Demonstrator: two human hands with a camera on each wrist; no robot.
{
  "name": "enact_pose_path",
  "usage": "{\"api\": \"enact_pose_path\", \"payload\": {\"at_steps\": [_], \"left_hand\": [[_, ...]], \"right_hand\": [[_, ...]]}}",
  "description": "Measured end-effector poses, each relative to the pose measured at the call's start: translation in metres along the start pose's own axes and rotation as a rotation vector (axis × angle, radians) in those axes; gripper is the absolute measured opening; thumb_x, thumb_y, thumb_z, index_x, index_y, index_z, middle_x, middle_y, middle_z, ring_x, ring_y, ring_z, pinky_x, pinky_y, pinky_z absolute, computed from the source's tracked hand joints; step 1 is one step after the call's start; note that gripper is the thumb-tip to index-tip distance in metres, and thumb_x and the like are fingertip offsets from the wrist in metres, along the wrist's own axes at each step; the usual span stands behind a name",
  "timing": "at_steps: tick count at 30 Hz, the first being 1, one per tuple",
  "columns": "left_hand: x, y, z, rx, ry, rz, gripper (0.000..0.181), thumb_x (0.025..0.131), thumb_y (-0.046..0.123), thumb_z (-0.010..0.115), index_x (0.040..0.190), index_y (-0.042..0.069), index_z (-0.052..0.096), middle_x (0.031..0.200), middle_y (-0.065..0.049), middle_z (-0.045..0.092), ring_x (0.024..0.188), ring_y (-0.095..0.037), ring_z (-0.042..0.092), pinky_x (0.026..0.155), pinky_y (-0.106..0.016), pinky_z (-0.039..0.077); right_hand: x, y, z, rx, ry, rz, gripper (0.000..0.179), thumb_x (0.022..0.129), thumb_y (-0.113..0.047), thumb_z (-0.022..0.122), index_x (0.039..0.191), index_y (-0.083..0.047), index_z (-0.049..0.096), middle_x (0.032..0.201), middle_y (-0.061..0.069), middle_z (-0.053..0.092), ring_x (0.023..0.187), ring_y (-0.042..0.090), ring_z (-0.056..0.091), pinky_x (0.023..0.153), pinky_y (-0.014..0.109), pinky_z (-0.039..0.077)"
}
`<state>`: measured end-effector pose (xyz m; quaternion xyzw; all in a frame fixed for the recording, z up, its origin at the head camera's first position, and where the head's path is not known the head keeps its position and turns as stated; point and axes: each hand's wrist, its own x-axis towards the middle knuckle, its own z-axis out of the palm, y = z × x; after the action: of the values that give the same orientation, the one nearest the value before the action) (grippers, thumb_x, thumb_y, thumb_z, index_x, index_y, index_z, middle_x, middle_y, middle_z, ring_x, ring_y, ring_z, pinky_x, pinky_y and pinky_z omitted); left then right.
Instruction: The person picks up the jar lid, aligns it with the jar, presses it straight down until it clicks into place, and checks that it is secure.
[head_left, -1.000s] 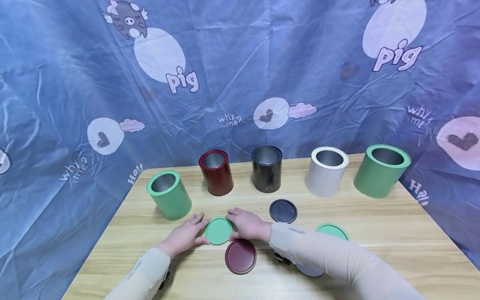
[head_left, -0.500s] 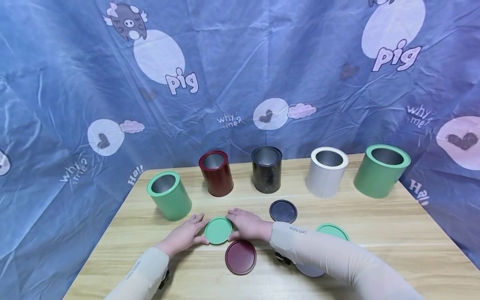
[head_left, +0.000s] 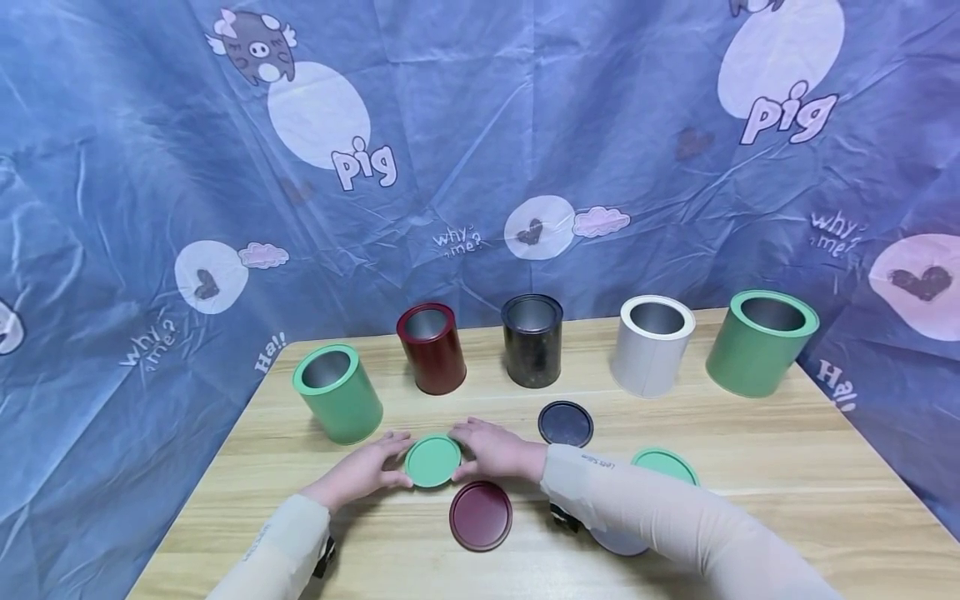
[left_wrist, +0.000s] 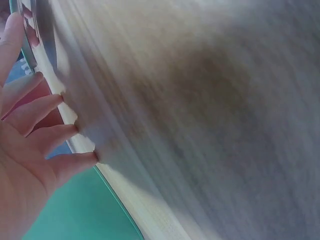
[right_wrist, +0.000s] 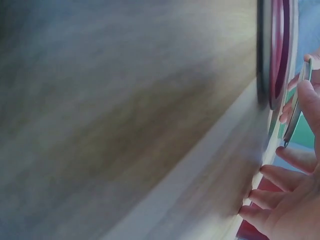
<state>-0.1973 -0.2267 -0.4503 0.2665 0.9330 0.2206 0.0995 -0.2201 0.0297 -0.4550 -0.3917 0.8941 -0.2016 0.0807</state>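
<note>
A round green lid (head_left: 432, 461) is held between both hands, just above the wooden tabletop. My left hand (head_left: 365, 471) grips its left edge with thumb and fingers. From the opposite side my right hand (head_left: 497, 451) grips the right edge; in the right wrist view the lid (right_wrist: 299, 105) is seen edge-on, apart from the table, with the other fingertips reaching the tabletop. Just in front lies a dark red lid (head_left: 481, 516), flat on the table. The open green tin (head_left: 347, 402) stands behind my left hand.
Along the back stand a dark red tin (head_left: 437, 360), a black tin (head_left: 533, 352), a white tin (head_left: 649, 357) and a larger green tin (head_left: 756, 354), all open-topped. A black lid (head_left: 566, 423), another green lid (head_left: 664, 463) and a pale lid (head_left: 619, 541) lie rightward, partly under the right arm.
The green lid has shifted slightly to the left, both hands moving with it. The tins and other lids have stayed in place.
</note>
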Motion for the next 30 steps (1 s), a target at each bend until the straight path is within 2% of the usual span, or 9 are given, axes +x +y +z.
{"api": "enact_pose_path", "payload": {"at_steps": [5, 9, 13, 15, 21, 24, 30], "left_hand": [[-0.004, 0.0, 0.0, 0.003, 0.047, 0.018, 0.072, 0.082, 0.039, 0.073, 0.135, -0.005, 0.052, 0.138, -0.027, 0.051, 0.131, -0.047, 0.044, 0.107, -0.057, 0.036], [-0.008, 0.001, -0.005, 0.003, 0.11, 0.027, 0.072, 0.082, 0.039, 0.072, 0.137, -0.003, 0.051, 0.136, -0.024, 0.055, 0.127, -0.042, 0.05, 0.104, -0.054, 0.041], [-0.011, 0.004, -0.015, -0.03, 0.178, 0.023, 0.071, 0.082, 0.034, 0.073, 0.137, -0.003, 0.051, 0.136, -0.022, 0.055, 0.126, -0.04, 0.052, 0.102, -0.053, 0.044], [-0.012, 0.006, -0.021, -0.044, 0.209, 0.018, 0.071, 0.081, 0.031, 0.075, 0.138, -0.003, 0.05, 0.137, -0.022, 0.055, 0.126, -0.04, 0.052, 0.102, -0.051, 0.044], [-0.017, 0.015, -0.038, -0.021, 0.29, -0.003, 0.072, 0.079, 0.027, 0.077, 0.14, 0.0, 0.049, 0.136, -0.022, 0.055, 0.124, -0.039, 0.055, 0.099, -0.051, 0.047], [-0.019, 0.021, -0.047, -0.011, 0.332, -0.001, 0.072, 0.078, 0.025, 0.078, 0.139, 0.0, 0.05, 0.133, -0.023, 0.058, 0.121, -0.04, 0.056, 0.098, -0.052, 0.048], [-0.022, 0.027, -0.061, 0.055, 0.4, 0.023, 0.071, 0.078, 0.021, 0.079, 0.139, 0.0, 0.05, 0.132, -0.023, 0.058, 0.119, -0.041, 0.057, 0.096, -0.054, 0.049]], "right_hand": [[0.0, 0.001, 0.0, 0.137, 0.034, -0.002, 0.063, 0.084, -0.03, 0.076, 0.133, 0.002, 0.052, 0.13, 0.016, 0.059, 0.124, 0.029, 0.054, 0.107, 0.038, 0.043], [0.001, 0.001, -0.004, 0.264, 0.097, -0.045, 0.067, 0.086, -0.03, 0.074, 0.136, 0.006, 0.048, 0.134, 0.02, 0.056, 0.128, 0.032, 0.052, 0.108, 0.041, 0.042], [0.005, 0.0, -0.012, 0.361, 0.131, -0.052, 0.069, 0.086, -0.03, 0.073, 0.141, 0.001, 0.045, 0.14, 0.019, 0.052, 0.132, 0.033, 0.048, 0.11, 0.044, 0.04], [0.007, -0.001, -0.016, 0.412, 0.132, -0.024, 0.071, 0.085, -0.028, 0.074, 0.144, -0.003, 0.043, 0.143, 0.017, 0.05, 0.135, 0.032, 0.045, 0.111, 0.046, 0.038], [0.012, -0.006, -0.031, 0.486, 0.157, -0.005, 0.072, 0.084, -0.025, 0.075, 0.148, -0.014, 0.041, 0.15, 0.01, 0.044, 0.14, 0.025, 0.038, 0.114, 0.044, 0.034], [0.013, -0.009, -0.038, 0.496, 0.172, -0.02, 0.072, 0.084, -0.024, 0.075, 0.148, -0.015, 0.041, 0.151, 0.01, 0.043, 0.141, 0.025, 0.037, 0.115, 0.045, 0.033], [0.017, -0.016, -0.051, 0.514, 0.219, -0.058, 0.071, 0.085, -0.022, 0.073, 0.148, -0.015, 0.041, 0.146, 0.007, 0.049, 0.136, 0.023, 0.044, 0.113, 0.044, 0.036]]}}
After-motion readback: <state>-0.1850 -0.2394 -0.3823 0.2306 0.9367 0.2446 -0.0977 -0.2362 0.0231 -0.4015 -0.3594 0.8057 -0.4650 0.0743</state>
